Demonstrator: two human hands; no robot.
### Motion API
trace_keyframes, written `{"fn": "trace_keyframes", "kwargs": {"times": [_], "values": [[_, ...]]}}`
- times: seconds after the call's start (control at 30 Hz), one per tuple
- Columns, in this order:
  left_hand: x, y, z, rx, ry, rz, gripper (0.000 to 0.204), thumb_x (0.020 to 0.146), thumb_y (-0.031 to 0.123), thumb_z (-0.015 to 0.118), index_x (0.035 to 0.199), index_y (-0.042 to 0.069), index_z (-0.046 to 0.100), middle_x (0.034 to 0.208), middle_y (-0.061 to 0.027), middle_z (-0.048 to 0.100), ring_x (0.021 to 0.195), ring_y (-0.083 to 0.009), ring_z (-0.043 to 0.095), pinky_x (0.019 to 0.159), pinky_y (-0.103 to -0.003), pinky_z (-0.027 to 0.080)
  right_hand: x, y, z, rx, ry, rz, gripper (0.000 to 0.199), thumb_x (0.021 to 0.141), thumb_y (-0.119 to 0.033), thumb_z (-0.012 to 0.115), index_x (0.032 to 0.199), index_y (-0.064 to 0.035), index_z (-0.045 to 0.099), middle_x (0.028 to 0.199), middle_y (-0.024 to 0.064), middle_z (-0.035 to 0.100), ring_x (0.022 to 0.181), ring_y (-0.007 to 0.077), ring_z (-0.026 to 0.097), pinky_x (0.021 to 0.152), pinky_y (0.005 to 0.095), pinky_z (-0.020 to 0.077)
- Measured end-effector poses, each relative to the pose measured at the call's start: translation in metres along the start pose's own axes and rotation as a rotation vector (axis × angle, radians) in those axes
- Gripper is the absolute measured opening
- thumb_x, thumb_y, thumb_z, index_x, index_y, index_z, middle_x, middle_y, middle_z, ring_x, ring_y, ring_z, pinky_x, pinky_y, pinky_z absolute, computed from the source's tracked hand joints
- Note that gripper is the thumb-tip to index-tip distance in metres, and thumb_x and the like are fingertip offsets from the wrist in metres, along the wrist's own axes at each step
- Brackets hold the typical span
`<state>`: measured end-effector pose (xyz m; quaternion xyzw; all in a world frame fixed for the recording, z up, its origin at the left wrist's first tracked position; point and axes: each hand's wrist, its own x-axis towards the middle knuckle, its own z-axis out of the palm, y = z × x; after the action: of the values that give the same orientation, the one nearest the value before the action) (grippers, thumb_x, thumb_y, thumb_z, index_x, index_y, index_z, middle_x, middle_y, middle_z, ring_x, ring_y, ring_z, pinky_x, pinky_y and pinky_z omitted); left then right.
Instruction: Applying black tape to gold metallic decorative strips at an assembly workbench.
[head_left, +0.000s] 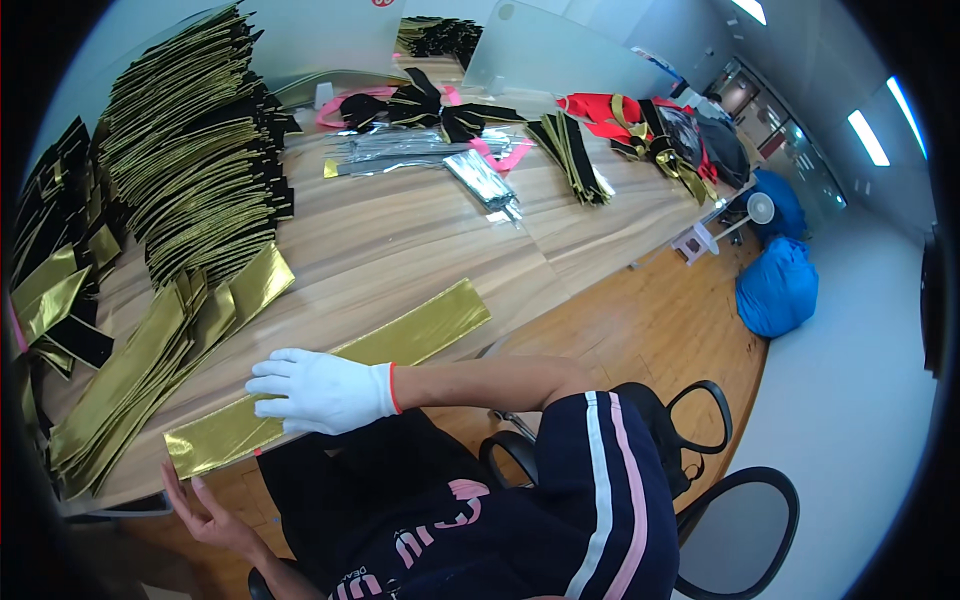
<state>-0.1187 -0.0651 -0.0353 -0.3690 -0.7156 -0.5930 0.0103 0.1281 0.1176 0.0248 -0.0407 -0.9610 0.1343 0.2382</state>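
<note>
A long gold ribbon strip (420, 325) lies flat and slanted along the near edge of the table. My right hand (325, 392), in a white glove with a red cuff, rests flat across its middle, fingers spread. At the strip's left end is my bare left hand (218, 518), just off the table edge, with fingers stretched and apart; whether a fingertip touches the strip I cannot tell. A small red mark (257, 452) shows at the strip's lower edge. Beyond my hands, loose gold strips (150, 375) lie in an overlapping pile.
A tall stack of black-and-gold strips (190, 150) stands at the far left. Further back lie a black bow (440, 105), silver twist ties (485, 180), a small strip bundle (572, 160) and red fabric (600, 110). Office chairs (740, 530) and blue bags (778, 288) stand on the floor.
</note>
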Motion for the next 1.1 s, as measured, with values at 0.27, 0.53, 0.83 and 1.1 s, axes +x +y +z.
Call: {"fn": "trace_keyframes", "kwargs": {"times": [0.27, 0.53, 0.83, 1.1], "values": [[-0.009, 0.045, 0.035, -0.465, 0.121, -0.224, 0.067, 0.092, -0.011, 0.069, 0.153, -0.007, 0.044, 0.135, -0.0171, 0.066, 0.12, -0.0239, 0.067, 0.103, -0.036, 0.055, 0.009, -0.003, -0.007, 0.04, -0.083, 0.026, 0.054, 0.084, -0.019, 0.077, 0.132, -0.0034, 0.06, 0.141, 0.0204, 0.059, 0.134, 0.0412, 0.054, 0.114, 0.0517, 0.0425], [-0.008, 0.057, 0.039, -0.595, 0.057, -0.233, 0.074, 0.092, -0.014, 0.069, 0.158, -0.004, 0.037, 0.119, -0.0131, 0.068, 0.11, -0.0155, 0.069, 0.09, -0.025, 0.058, 0.066, 0.02, -0.017, 0.164, -0.24, 0.178, 0.053, 0.084, -0.02, 0.083, 0.132, -0.0064, 0.064, 0.115, 0.0144, 0.067, 0.105, 0.0327, 0.065, 0.094, 0.0413, 0.0529], [0.001, 0.057, 0.035, -0.578, 0.025, -0.242, 0.087, 0.092, -0.014, 0.069, 0.165, 0.001, 0.025, 0.107, -0.0121, 0.072, 0.101, -0.0133, 0.071, 0.087, -0.025, 0.058, 0.103, 0.028, -0.003, 0.464, -0.365, 0.329, 0.029, 0.083, -0.006, 0.08, 0.109, 0.0021, 0.073, 0.086, 0.0035, 0.062, 0.068, 0.0108, 0.052, 0.067, 0.0274, 0.0478], [-0.011, 0.059, 0.043, -0.794, 0.105, -0.297, 0.076, 0.092, -0.009, 0.076, 0.157, -0.008, 0.037, 0.112, -0.0171, 0.075, 0.1, -0.0179, 0.074, 0.088, -0.028, 0.061, 0.117, 0.049, 0.005, 0.658, -0.533, 0.465, 0.021, 0.087, -0.012, 0.079, 0.1, 0.0028, 0.075, 0.077, 0.0006, 0.067, 0.067, 0.0073, 0.057, 0.065, 0.0255, 0.0498]]}}
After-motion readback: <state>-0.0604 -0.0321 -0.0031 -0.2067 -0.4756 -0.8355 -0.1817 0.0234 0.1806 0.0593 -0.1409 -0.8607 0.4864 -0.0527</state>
